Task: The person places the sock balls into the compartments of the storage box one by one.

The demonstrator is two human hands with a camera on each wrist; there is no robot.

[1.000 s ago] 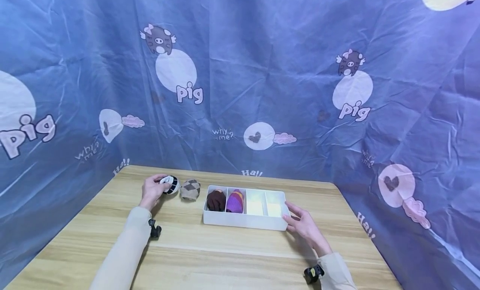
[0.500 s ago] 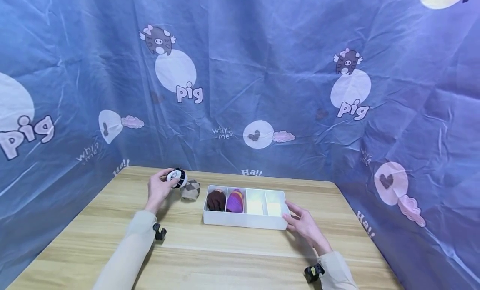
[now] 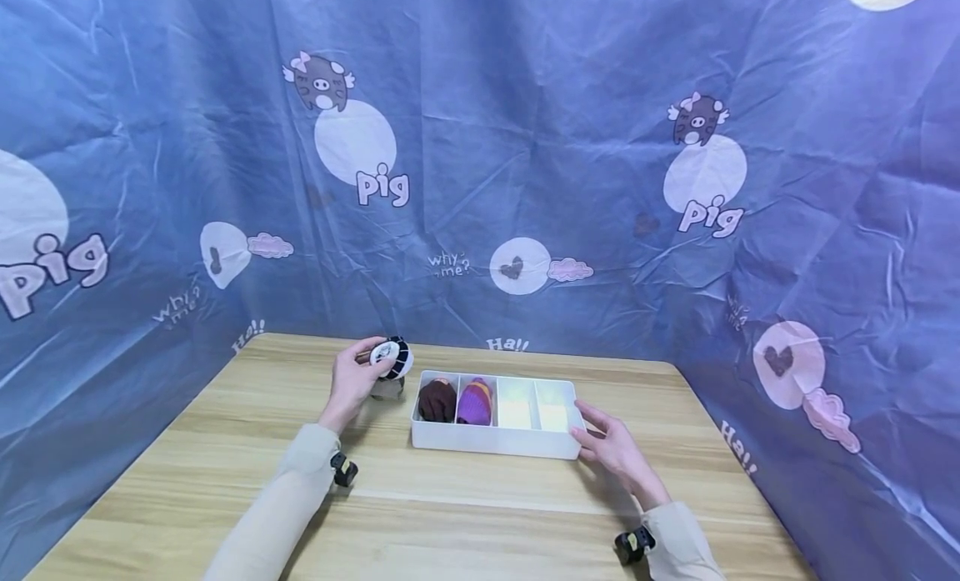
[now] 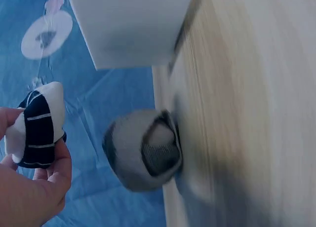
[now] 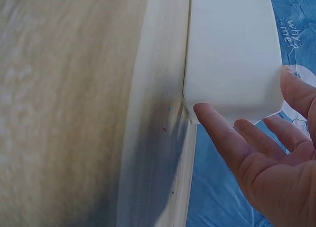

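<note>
My left hand (image 3: pixel 352 386) pinches a rolled black-and-white sock (image 3: pixel 397 360) between thumb and fingers, raised above the table. Behind and below it is a rolled argyle sock (image 3: pixel 387 389), partly covered in the head view; the left wrist view shows the folded opening of this grey-brown sock (image 4: pixel 138 150). A white divided box (image 3: pixel 495 438) stands to the right. Its leftmost compartment holds a dark brown rolled sock (image 3: pixel 437 401), and the one beside it a purple sock (image 3: pixel 475 403) with a yellow-orange stripe. At the box's right end, my right hand (image 3: pixel 618 452) touches it with fairly straight fingers (image 5: pixel 224 140).
The wooden table (image 3: pixel 465 523) extends in front of the box. A blue printed curtain (image 3: pixel 480 172) encloses its back and sides. Two box compartments at the right hold nothing. A small black device (image 3: pixel 344 469) is worn on each wrist.
My left hand has lifted the black-and-white sock and carried it right, now partly in front of the argyle sock. The right hand keeps its place at the box's end.
</note>
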